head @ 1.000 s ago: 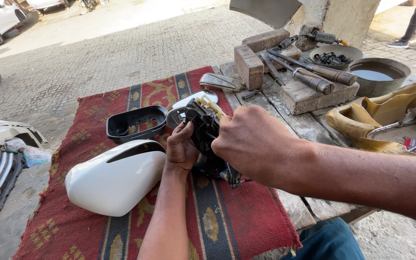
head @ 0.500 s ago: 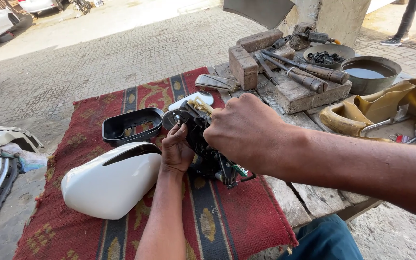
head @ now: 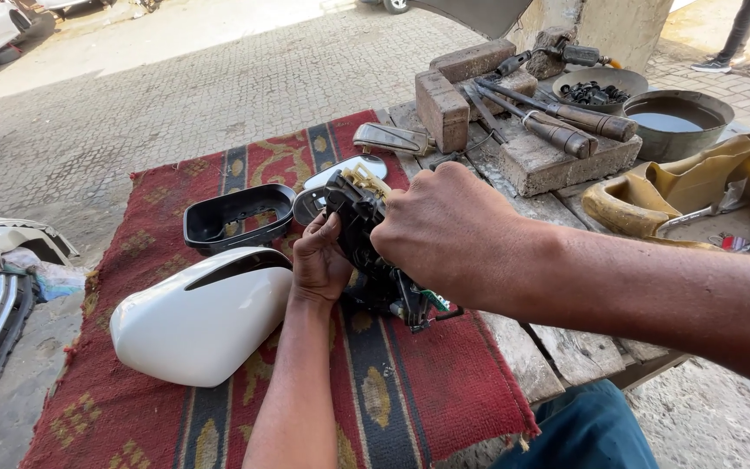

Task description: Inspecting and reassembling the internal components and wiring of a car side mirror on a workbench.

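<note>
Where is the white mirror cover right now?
In the head view, the white mirror cover lies on the red patterned rug, lower left, just left of the left hand and in front of the black plastic frame.

Black car-mirror mechanism [head: 366,234], cream connectors on top, wiring trailing at lower end, tilted upright over red patterned rug, partly hidden.

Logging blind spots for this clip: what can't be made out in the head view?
- Black mechanism: its middle is hidden behind the right hand.
- Right hand's fingertips: hidden behind its own back.
- Left hand: palm side faces away.
- Round pan: the dark contents can't be identified.
</note>
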